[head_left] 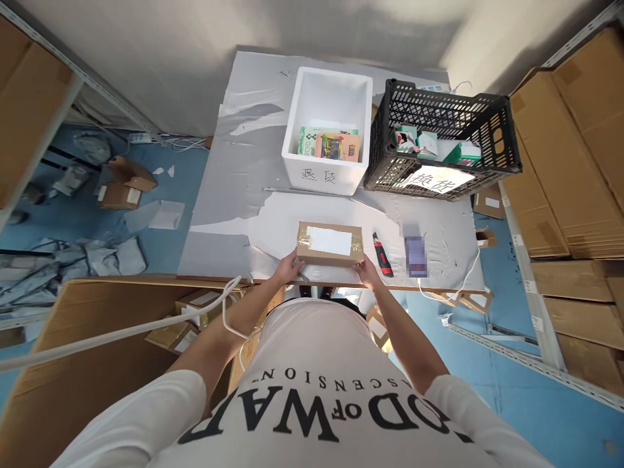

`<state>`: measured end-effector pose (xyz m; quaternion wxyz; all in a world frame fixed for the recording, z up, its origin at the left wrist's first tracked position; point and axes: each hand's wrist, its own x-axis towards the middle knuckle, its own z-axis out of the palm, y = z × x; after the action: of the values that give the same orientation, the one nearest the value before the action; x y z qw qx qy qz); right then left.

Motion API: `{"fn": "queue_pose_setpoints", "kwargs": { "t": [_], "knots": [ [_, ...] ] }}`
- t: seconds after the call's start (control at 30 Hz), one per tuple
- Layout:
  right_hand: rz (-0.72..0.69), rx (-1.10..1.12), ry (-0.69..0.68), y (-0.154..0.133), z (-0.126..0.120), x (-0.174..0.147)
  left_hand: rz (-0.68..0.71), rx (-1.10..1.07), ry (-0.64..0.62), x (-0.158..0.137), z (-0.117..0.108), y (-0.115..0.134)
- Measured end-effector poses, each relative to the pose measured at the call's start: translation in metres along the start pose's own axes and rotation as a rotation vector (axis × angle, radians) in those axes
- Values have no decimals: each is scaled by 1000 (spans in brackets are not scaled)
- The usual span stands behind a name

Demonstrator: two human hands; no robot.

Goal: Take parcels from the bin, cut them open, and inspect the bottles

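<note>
A taped cardboard box (330,257) with a white label on top rests at the front edge of the table, squarely before me. My left hand (289,266) grips its left end, and my right hand (366,270) grips its right end near the lower corner. Both sets of fingers are closed against the cardboard and partly hidden by it. Just right of the box lies a red and black utility knife (383,255). Farther right is a phone (416,256) with a blurred screen and a white cable plugged into it.
Behind the box stand a white foam box (325,175) holding flat packages and a black plastic crate (441,170) with small green-white boxes. A large open carton (53,364) is at lower left, crossed by a white cable (121,335). Shelves of cartons (541,175) line the right.
</note>
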<state>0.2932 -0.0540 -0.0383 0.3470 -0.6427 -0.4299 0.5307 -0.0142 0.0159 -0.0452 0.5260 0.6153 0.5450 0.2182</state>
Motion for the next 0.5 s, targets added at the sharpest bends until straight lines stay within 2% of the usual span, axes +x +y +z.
{"fn": "queue_pose_setpoints", "kwargs": {
  "t": [0.1, 0.23, 0.37, 0.5],
  "knots": [
    [-43, 56, -46, -17, -2, -1, -4, 20, 57, -5, -6, 15],
    [117, -99, 52, -32, 0, 0, -84, 164, 145, -3, -17, 35],
    [211, -193, 116, -32, 7, 9, -170, 310, 128, 8, -20, 43],
    [247, -173, 119, -27, 10, 16, -199, 331, 122, 15, -20, 41]
  ]
}}
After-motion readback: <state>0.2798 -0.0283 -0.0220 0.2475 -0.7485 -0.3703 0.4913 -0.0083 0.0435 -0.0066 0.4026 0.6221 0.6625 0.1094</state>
